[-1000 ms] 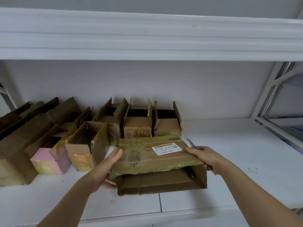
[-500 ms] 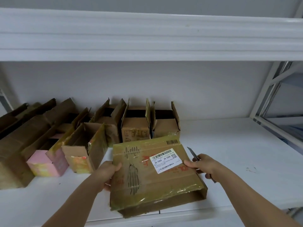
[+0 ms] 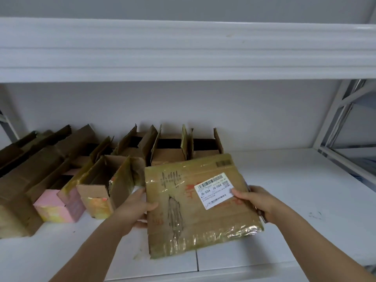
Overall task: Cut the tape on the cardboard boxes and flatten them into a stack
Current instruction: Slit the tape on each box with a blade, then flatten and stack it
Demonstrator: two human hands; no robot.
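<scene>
A flattened, tape-wrapped cardboard box (image 3: 183, 210) with a white shipping label (image 3: 213, 190) stands tilted on the white shelf (image 3: 284, 190), its broad face toward me. My left hand (image 3: 138, 208) grips its left edge, thumb on the front. At the right edge my right hand (image 3: 256, 202) holds the box with its thumb on the label. The same hand holds a thin cutter (image 3: 262, 216) behind the cardboard, mostly hidden.
Several open cardboard boxes (image 3: 168, 151) with raised flaps line the back and left of the shelf, one with a pink base (image 3: 59, 204). An upper shelf (image 3: 183, 47) hangs overhead. A white metal frame (image 3: 335, 119) bounds the right side.
The box lay low with an open gap beneath its top panel; both hands have since pressed it flat and tipped its labelled face up toward me, nearer the shelf's front edge.
</scene>
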